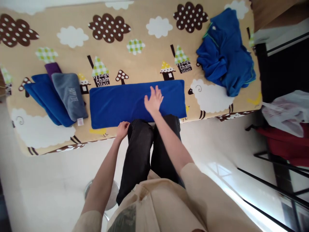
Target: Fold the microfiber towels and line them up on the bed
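— Beige shirt (164, 199) closest in the head view, dark-trousered knees (140, 132) past it. Where's the main cloth?

— Folded blue cloth (116, 104), lying lengthwise on the patterned cover (145, 64). Call that the clock centre. Right hand (154, 101) is at 3, open, fingers spread over it. Left hand (122, 129) is at 7, fingers loosely curled by the knee; can't tell if it's pinching anything.

— What could go wrong?

— Imo, a sideways push from the right palm could ruck up the top layer. Knees crowd 6 o'clock, so a bump might skew the near side or drag it over the front edge.

— Any room?

— Most of it's toward 12, just printed fabric there. At 9 the grey towel (67, 96) sits near the short end, tight for elbows lol. Crumpled blue cloth (224, 51) at 2, with a decent gap.
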`<state>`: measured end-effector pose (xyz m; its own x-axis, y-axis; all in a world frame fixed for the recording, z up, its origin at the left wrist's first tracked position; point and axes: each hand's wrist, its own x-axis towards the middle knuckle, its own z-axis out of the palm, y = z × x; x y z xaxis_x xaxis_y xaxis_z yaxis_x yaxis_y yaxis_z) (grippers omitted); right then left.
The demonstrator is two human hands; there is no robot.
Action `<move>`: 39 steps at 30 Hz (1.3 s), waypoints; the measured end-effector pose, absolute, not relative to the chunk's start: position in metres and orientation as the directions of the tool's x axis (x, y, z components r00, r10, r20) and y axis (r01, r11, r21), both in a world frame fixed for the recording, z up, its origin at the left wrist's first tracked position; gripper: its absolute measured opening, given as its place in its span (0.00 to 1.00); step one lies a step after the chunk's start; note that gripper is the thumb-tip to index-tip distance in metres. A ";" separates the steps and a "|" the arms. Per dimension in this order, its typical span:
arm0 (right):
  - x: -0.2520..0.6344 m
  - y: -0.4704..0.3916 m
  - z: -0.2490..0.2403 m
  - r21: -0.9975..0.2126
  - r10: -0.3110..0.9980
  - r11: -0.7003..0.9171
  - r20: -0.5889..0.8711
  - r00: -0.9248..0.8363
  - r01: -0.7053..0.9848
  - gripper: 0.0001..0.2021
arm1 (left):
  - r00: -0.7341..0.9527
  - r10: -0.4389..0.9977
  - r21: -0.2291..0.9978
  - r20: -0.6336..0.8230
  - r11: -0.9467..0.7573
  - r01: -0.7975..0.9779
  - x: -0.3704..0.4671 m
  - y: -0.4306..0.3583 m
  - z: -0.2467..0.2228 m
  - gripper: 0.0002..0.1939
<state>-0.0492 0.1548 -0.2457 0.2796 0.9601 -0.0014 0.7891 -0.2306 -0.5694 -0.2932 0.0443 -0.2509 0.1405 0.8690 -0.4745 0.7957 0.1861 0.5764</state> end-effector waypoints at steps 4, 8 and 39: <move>-0.094 0.110 -0.273 -0.501 0.965 -0.251 -0.197 0.173 0.828 0.29 | 0.046 0.817 0.716 -0.575 0.474 0.512 -0.307 0.055 -0.264 0.21; -0.081 0.071 -0.292 -0.425 0.986 -0.169 -0.087 0.146 0.890 0.29 | 0.074 0.803 0.733 -0.592 0.498 0.463 -0.313 0.058 -0.271 0.18; -0.081 0.076 -0.302 -0.502 0.970 -0.237 -0.078 0.229 0.832 0.32 | 0.085 0.874 -0.066 -0.479 -0.133 0.989 -0.470 0.352 -0.205 0.15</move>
